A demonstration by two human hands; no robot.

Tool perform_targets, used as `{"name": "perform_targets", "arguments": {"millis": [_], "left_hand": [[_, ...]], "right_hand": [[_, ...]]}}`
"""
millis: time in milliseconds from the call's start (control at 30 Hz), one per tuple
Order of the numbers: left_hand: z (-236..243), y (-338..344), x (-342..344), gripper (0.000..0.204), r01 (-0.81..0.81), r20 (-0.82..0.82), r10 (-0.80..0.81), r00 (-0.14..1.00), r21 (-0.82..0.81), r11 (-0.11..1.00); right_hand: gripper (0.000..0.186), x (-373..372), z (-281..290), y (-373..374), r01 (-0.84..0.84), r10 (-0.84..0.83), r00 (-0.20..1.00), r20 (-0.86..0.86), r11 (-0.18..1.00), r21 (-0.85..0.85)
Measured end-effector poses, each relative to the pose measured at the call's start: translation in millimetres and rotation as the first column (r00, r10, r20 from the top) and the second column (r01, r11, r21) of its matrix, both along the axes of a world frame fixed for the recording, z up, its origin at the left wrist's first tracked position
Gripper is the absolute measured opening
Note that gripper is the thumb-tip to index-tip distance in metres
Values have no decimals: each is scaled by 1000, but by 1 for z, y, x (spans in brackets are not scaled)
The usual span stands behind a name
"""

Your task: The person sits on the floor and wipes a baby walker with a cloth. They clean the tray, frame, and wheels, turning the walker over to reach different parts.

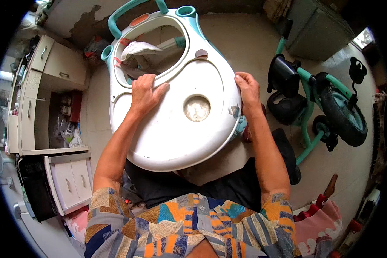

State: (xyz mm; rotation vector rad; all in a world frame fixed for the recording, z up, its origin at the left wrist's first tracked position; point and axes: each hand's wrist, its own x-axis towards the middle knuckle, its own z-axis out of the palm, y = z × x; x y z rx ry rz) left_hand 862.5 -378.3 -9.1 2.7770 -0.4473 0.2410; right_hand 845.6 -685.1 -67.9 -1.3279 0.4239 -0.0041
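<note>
Left hand [145, 93]: fingers clamping oval rim [174, 74]
Right hand [248, 90]: fingers clamping outer edge [237, 101]
White tray [159, 129]: probably needing even support

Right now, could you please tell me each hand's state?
Left hand: closed, holding the white baby walker at its opening.
Right hand: closed on the walker's right edge.
</note>
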Motion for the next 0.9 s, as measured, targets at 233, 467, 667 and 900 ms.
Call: {"name": "perform_targets", "arguments": {"millis": [233, 467, 667, 900], "left_hand": [[2, 1, 0, 47, -5, -2, 5, 1000, 14, 1000], [-1, 0, 0, 45, -22, 42, 21, 999, 21, 1000], [5, -2, 0, 42, -62, -16, 62, 998, 25, 998], [4, -3, -2, 42, -98, 34, 98, 995, 8, 995]], "right_hand": [[42, 76, 5, 7, -293, 304, 952, -17, 899, -326], [55, 140, 11, 33, -470, 505, 862, -44, 765, -439], [47, 113, 13, 21, -383, 378, 921, -93, 923, -39], [36, 45, -11, -4, -172, 197, 977, -82, 954, 245]]}}
